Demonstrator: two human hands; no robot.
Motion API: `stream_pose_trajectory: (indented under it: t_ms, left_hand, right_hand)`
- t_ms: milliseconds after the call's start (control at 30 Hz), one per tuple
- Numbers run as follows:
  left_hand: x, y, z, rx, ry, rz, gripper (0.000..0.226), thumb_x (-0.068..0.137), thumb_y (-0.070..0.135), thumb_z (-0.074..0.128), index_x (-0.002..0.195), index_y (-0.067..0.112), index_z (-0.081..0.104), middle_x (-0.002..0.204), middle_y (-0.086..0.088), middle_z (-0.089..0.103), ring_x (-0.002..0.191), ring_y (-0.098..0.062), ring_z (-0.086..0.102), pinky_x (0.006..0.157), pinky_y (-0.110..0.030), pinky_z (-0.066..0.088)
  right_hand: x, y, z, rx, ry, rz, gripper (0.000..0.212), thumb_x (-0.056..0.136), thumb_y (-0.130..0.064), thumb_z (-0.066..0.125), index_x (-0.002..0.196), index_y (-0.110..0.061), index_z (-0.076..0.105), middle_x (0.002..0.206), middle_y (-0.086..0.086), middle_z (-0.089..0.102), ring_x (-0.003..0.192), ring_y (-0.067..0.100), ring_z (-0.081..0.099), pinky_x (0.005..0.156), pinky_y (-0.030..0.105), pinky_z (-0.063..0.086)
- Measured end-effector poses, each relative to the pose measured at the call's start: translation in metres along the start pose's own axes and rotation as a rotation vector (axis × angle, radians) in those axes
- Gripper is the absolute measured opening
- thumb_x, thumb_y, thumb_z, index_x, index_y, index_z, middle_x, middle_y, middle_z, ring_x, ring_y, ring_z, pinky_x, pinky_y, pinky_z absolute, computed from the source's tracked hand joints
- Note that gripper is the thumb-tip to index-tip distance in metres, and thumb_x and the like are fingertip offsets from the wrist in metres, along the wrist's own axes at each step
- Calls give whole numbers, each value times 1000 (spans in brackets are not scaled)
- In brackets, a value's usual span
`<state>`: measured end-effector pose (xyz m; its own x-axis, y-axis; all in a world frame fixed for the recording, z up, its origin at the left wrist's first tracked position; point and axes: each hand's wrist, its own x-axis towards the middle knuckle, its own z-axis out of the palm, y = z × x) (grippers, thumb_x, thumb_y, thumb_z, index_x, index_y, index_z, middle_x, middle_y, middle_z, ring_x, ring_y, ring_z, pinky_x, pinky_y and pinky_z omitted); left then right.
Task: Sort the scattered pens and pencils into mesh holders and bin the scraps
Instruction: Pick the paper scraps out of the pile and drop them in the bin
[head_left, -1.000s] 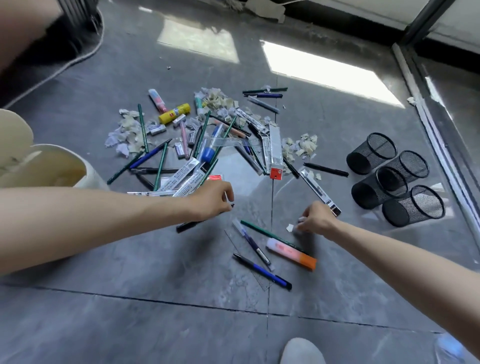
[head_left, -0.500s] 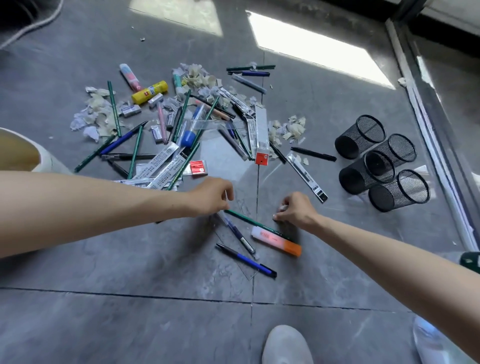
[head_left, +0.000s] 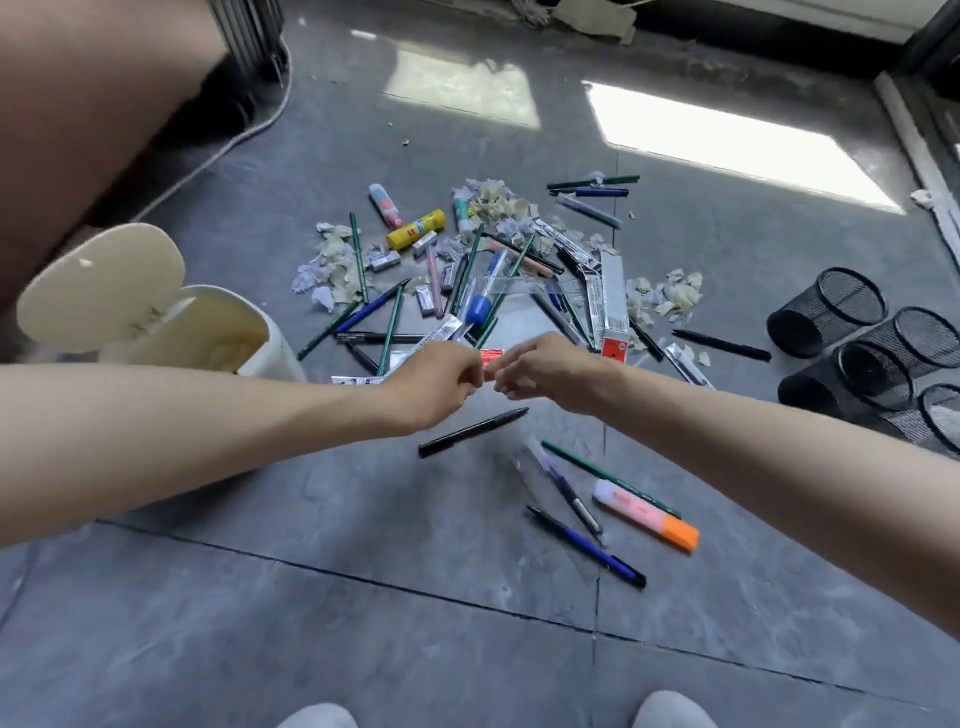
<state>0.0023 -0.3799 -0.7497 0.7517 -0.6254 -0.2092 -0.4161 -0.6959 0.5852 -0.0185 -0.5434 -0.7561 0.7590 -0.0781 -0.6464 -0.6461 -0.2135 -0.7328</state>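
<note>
My left hand and my right hand meet fingertip to fingertip above the floor, both with curled fingers pinching small paper scraps that are mostly hidden. Just below them lies a black pen. Behind them is the pile of pens and pencils, with paper scraps to its left and more scraps to its right. The open cream bin stands at the left. Three black mesh holders lie on their sides at the right. Nearer me lie a green pencil, an orange highlighter and a blue pen.
A yellow glue stick and several small erasers sit in the pile. A long white box lies at the pile's right. A cable runs along the floor at far left. My shoe tips show at the bottom edge.
Both hands have lifted off the floor and come together in the middle. The view has swung left and the bin is back in sight. The black pen now lies uncovered.
</note>
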Motion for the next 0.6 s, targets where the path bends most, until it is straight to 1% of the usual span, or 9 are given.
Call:
stream_pose_trajectory:
  t_ms: [100,167,233,300,367,433,467,533,600]
  left_hand:
    - [-23,-28,-34,31,255,-68,15,84,0,54,90,3,68,95,-16,63,92,-31,58,76,-32,41]
    - [-43,-47,-54,21,435,-114,12,82,-4,56,85,1,67,91,-19,61,88,-30,56,75,-27,36]
    - [-66,-67,-73,15,570,-167,9,80,-7,58,81,-2,65,85,-18,60,82,-29,54,69,-20,29]
    - [-85,-87,-87,46,638,-229,7,81,-5,58,82,-2,64,86,-17,61,83,-30,55,70,-20,29]
    - [-99,-107,-95,56,679,-334,8,83,-1,58,89,1,63,92,-14,64,89,-29,57,76,-23,36]
    - [-108,-118,-101,9,694,-427,12,85,1,57,95,6,62,96,-11,65,91,-28,59,81,-30,44]
    - [-111,-122,-102,-10,689,-456,14,85,2,57,98,7,61,97,-10,65,91,-28,60,82,-33,45]
    - [-115,-124,-102,-2,662,-469,20,86,1,56,105,6,60,104,-11,63,97,-27,58,86,-34,44]
    - [-116,-123,-101,38,644,-464,30,86,0,52,115,5,56,117,-13,56,107,-28,54,92,-35,41]
  right_hand:
    - [6,-52,49,102,-115,-56,19,85,14,53,101,13,63,75,14,61,59,15,60,54,18,54]
    - [5,-84,79,155,-162,-92,25,85,15,51,109,17,58,77,14,60,63,17,60,55,19,56]
    - [8,-111,110,239,-230,-125,23,84,18,50,105,16,60,77,15,59,65,20,60,55,20,56]
    - [12,-128,134,200,-312,-224,15,87,13,50,88,4,62,82,10,59,80,22,62,73,25,59]
    - [17,-137,155,91,-408,-263,16,89,1,54,81,-12,58,92,4,57,99,23,60,95,36,51]
    - [23,-140,174,83,-458,-165,6,84,-22,63,82,-23,57,97,0,57,110,26,59,99,37,48]
    - [24,-141,184,88,-446,-158,7,84,-29,62,83,-24,57,97,0,57,109,27,59,95,35,51]
    - [17,-148,196,241,-436,-77,18,94,-30,51,87,-14,51,90,6,52,88,24,58,79,31,53]
    - [9,-152,204,404,-477,84,41,96,-43,45,101,-3,48,88,11,50,76,22,54,81,32,50]
